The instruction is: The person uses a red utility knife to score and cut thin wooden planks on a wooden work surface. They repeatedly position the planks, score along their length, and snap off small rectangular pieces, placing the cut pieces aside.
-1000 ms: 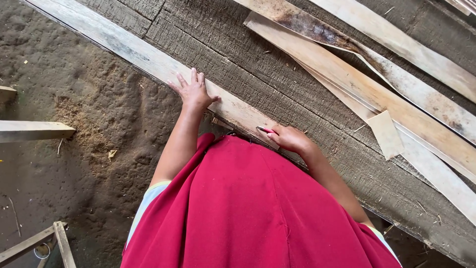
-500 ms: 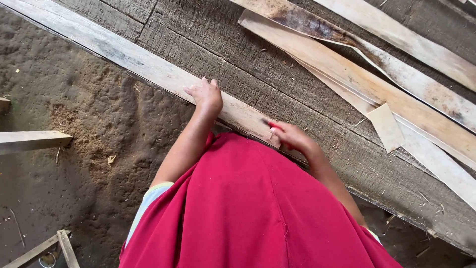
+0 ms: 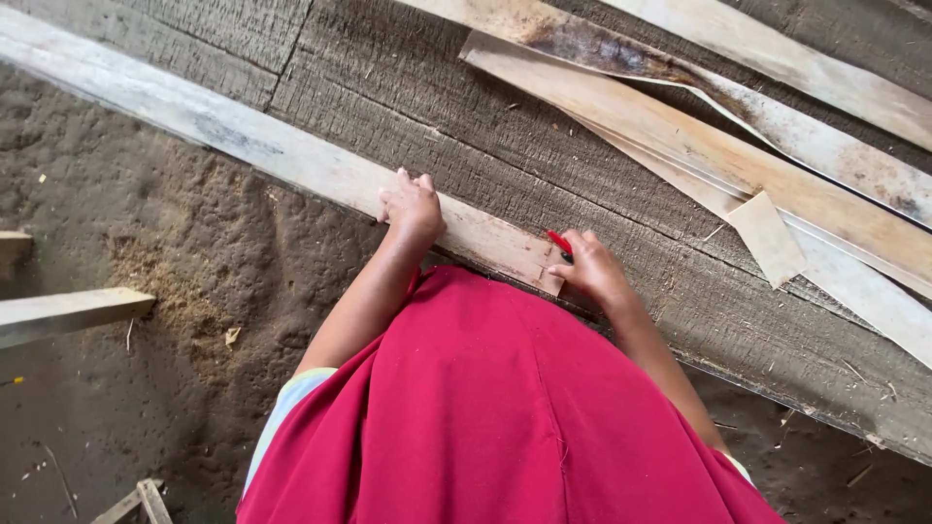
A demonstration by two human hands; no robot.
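On the near edge of the rough grey workbench [image 3: 408, 97] lies a long pale plank [image 3: 243, 146], which runs from the far left corner toward the middle of this edge. The left hand [image 3: 413, 209] rests on top of the plank, the fingers [image 3: 419, 186] bent and close together, pressing it down; it does not wrap around the wood. The right hand [image 3: 592, 267] is just beside the cut end of the plank, closed around a red pencil [image 3: 559, 243], whose tip points at that end; I cannot tell if the tip touches the wood. Between both arms hangs a red cloth [image 3: 485, 408], which hides the near side of the bench. Farther on the bench, toward the right, several thin pale strips [image 3: 699, 146] lie across each other, and a small flat offcut [image 3: 767, 238] sits on one of them. Left of the bench, the sandy floor [image 3: 146, 291] carries another short board [image 3: 68, 315].
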